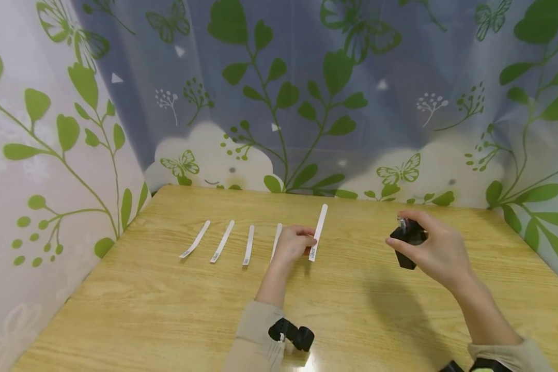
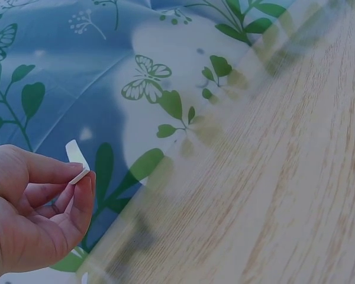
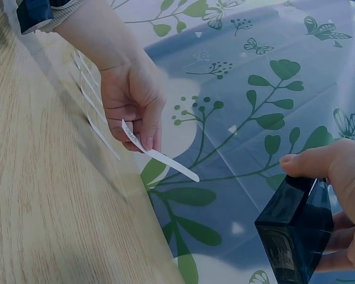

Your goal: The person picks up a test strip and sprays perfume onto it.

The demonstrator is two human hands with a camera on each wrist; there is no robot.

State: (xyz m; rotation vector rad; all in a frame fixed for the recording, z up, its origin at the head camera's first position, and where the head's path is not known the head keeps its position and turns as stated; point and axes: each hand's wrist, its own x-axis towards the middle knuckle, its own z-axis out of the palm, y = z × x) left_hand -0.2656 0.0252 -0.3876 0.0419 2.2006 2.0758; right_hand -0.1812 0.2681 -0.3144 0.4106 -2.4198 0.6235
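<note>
Between thumb and fingers my left hand (image 1: 293, 245) pinches a white paper test strip (image 1: 321, 219) near its printed lower end. The strip slants upward, held above the table in the right wrist view. My right hand (image 1: 443, 252) grips a dark, angular perfume bottle (image 1: 404, 250), its forefinger on the spray top. That bottle (image 3: 293, 228) is raised and tilted, some distance to the right of the held strip (image 3: 174, 165). Left of my left hand lie several similar strips (image 1: 222, 242) in a row; the nearest one (image 1: 277, 235) is partly covered by that hand.
The wood-grain table (image 1: 167, 310) ends at a blue curtain (image 1: 302, 155) printed with green leaves and butterflies. A pale patterned curtain (image 1: 23, 181) borders the left side. Black straps with devices (image 1: 290, 335) sit on the forearms.
</note>
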